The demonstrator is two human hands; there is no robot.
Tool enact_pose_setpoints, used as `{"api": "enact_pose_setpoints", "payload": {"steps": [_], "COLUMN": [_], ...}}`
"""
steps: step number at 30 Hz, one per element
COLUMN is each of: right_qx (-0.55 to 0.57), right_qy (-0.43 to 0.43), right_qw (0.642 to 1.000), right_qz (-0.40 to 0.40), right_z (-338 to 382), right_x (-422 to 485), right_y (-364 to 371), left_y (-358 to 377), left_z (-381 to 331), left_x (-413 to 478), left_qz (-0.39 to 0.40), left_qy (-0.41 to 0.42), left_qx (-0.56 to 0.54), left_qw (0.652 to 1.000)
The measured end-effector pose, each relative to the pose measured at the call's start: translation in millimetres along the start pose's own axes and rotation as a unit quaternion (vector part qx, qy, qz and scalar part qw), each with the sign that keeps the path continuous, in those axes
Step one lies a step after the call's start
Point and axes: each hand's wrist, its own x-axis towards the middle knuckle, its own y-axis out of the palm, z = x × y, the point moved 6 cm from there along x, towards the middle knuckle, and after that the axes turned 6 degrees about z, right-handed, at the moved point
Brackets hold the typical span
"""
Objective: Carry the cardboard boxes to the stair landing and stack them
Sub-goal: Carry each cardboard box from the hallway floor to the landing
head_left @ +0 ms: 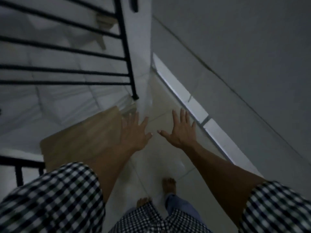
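Cardboard box point(80, 138) lies flat on the tiled floor point(161, 158). Its long axis runs lower-left to upper-right, with the far corner pointing at the white pillar point(139, 47). Black railing point(127, 52) hems it in on the left, wall skirting point(193, 101) sits off to the right. Both hands are empty with fingers spread. Left hand point(134, 132) is at the box's right edge, contact unclear. Right hand point(182, 130) is apart, over bare tile.

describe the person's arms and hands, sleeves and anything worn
The left sleeve and right sleeve are short, in black-and-white check. Forearms are bare. The left hand and right hand wear no gloves; no watch or ring shows.
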Motion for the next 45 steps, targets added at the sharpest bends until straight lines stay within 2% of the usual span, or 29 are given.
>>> {"api": "enact_pose_setpoints", "payload": {"steps": [6, 11, 14, 19, 24, 31, 37, 45], "right_qx": [0.066, 0.127, 0.159, 0.202, 0.225, 0.253, 0.275, 0.309], "right_qy": [0.171, 0.314, 0.401, 0.531, 0.638, 0.749, 0.806, 0.818], "right_qw": [0.979, 0.929, 0.882, 0.783, 0.685, 0.555, 0.454, 0.404], "right_qz": [-0.090, -0.149, -0.188, -0.252, -0.271, -0.258, -0.263, -0.269], "right_z": [-86, -158, -201, -253, -276, -275, -261, -299], "right_x": [-116, -244, -335, -512, -699, -936, -1066, -1143], "right_y": [-11, -3, 7, 44, 101, 206, 275, 316], "left_y": [-15, -4, 15, 67, 141, 262, 343, 412], "left_z": [-112, -228, -315, -448, -539, -611, -636, -700], "left_x": [-29, -90, -140, -269, -430, -656, -794, -876], "left_qz": [0.003, -0.009, -0.030, -0.020, -0.013, 0.019, 0.041, 0.063], "left_qy": [0.153, 0.306, 0.410, 0.551, 0.658, 0.758, 0.807, 0.833], "left_qx": [0.108, 0.170, 0.214, 0.248, 0.269, 0.271, 0.294, 0.312], "left_qw": [0.982, 0.937, 0.886, 0.797, 0.703, 0.593, 0.510, 0.453]}}
